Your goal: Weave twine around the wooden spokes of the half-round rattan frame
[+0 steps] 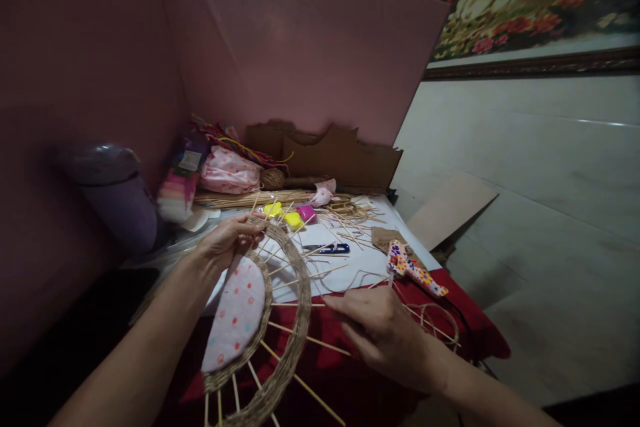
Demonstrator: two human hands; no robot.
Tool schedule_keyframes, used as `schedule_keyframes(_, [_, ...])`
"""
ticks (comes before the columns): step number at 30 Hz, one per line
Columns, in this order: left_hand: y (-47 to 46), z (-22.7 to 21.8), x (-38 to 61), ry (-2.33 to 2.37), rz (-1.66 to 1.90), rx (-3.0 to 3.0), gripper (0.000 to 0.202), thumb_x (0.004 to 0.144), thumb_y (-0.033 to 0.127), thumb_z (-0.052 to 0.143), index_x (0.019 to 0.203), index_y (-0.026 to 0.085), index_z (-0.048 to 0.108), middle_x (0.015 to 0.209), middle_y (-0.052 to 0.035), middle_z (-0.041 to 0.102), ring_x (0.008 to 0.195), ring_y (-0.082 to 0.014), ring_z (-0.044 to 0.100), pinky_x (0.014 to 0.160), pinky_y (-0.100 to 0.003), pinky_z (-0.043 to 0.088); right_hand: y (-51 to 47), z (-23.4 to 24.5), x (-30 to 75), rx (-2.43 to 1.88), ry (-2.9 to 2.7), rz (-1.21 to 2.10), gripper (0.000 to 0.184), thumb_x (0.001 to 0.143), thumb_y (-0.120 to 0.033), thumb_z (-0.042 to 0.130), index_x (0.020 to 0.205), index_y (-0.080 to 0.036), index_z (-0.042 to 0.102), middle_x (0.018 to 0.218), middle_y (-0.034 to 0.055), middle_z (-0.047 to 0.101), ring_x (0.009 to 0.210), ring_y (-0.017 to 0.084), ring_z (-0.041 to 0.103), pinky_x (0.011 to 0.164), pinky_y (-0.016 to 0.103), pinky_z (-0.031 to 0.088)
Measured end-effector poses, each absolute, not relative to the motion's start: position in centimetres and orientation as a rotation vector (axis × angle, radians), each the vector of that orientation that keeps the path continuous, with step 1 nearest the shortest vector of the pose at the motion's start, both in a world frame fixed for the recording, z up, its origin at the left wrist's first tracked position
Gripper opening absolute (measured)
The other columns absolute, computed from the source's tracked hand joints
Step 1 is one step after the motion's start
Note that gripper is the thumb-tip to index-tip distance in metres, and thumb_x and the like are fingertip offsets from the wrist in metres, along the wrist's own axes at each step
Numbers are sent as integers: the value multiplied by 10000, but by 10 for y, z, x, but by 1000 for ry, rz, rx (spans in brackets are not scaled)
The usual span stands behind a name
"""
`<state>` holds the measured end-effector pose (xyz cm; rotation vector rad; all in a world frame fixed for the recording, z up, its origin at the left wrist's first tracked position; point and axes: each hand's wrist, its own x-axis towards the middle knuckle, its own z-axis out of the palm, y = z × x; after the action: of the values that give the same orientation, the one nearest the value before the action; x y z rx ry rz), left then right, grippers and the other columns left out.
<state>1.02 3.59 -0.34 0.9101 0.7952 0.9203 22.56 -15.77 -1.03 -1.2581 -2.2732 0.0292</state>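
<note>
My left hand point(231, 240) grips the upper end of a half-round woven piece, its fingers closed on the outer twine band point(303, 293). Thin wooden sticks point(320, 340) fan out through that band from a padded half-circle of white spotted cloth point(240, 313), which has a twine-wrapped edge. Beside the outer band, my right hand point(385, 330) is closed, thumb and forefinger pinched near a stick's tip on what looks like a strand of twine. Loose twine point(440, 310) trails in loops behind this hand. The fingertips partly hide the pinched strand.
On the white-topped table lie blue thread snips point(327, 249), yellow packets point(294, 220), a magenta packet point(307, 213) and scattered sticks. A flower-patterned glue gun point(415, 270) rests at right on red cloth point(480, 327). Torn cardboard point(325, 157) and a twine ball point(273, 179) stand behind.
</note>
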Motion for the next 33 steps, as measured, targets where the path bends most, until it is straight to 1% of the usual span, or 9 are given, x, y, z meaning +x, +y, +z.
schedule_keyframes(3, [40, -5, 9, 794, 892, 900, 159, 615, -38, 624, 710, 90, 627, 544, -22, 605, 399, -82, 532, 360, -148, 425, -158, -8, 227, -1235, -2284, 44, 283, 837, -132, 445, 1012, -128, 667, 651, 57, 650, 571, 149, 561, 529, 266, 348])
schedule_keyframes(6, [44, -6, 5, 777, 895, 875, 160, 636, -44, 601, 716, 92, 629, 557, -19, 609, 412, -75, 539, 386, -143, 447, -158, -6, 231, -1199, -2244, 149, 291, 831, -121, 459, 1014, -141, 685, 642, 45, 651, 557, 133, 549, 533, 253, 360])
schedule_keyframes(11, [45, -3, 1, 766, 903, 822, 195, 637, -65, 586, 740, 92, 636, 582, -25, 628, 439, -81, 561, 406, -149, 469, -151, -11, 242, -1150, -2026, 699, 400, 746, -54, 466, 1048, -161, 704, 785, 53, 715, 650, 124, 599, 592, 221, 426])
schedule_keyframes(13, [43, -1, 1, 769, 907, 801, 189, 643, -64, 587, 735, 95, 633, 583, -26, 633, 437, -83, 564, 407, -153, 472, -147, -16, 244, -1169, -1901, 899, 413, 729, -64, 471, 1040, -183, 715, 782, 40, 721, 631, 121, 591, 551, 205, 417])
schedule_keyframes(16, [41, 0, 2, 778, 910, 775, 185, 650, -62, 585, 728, 99, 631, 580, -30, 639, 445, -97, 580, 407, -164, 481, -141, -26, 244, -1168, -1793, 1045, 416, 703, -72, 486, 1008, -214, 731, 729, 16, 718, 565, 104, 559, 494, 186, 389])
schedule_keyframes(22, [41, 0, 2, 787, 928, 733, 192, 652, -67, 580, 734, 98, 633, 590, -39, 650, 458, -104, 596, 416, -167, 493, -139, -33, 237, -1144, -1722, 1064, 350, 719, -82, 537, 973, -215, 739, 811, 37, 743, 670, 132, 641, 574, 200, 469])
schedule_keyframes(26, [43, -1, 1, 783, 930, 703, 199, 650, -67, 592, 750, 101, 632, 599, -35, 653, 445, -97, 588, 416, -166, 494, -137, -37, 234, -1082, -1673, 1102, 293, 759, -129, 580, 992, -233, 725, 905, 39, 743, 784, 155, 687, 695, 230, 525])
schedule_keyframes(30, [45, -2, -1, 784, 926, 678, 170, 666, -45, 599, 741, 106, 624, 576, -36, 640, 432, -101, 579, 400, -176, 489, -138, -40, 229, -1046, -1578, 1082, 242, 754, -206, 636, 976, -238, 727, 953, 46, 729, 879, 193, 693, 805, 301, 536])
schedule_keyframes(33, [47, -3, -3, 794, 935, 665, 156, 674, -25, 609, 738, 117, 618, 551, -29, 625, 422, -109, 574, 395, -192, 493, -141, -43, 227, -1082, -1445, 1081, 241, 734, -258, 669, 966, -241, 732, 964, 58, 725, 898, 217, 690, 809, 336, 540])
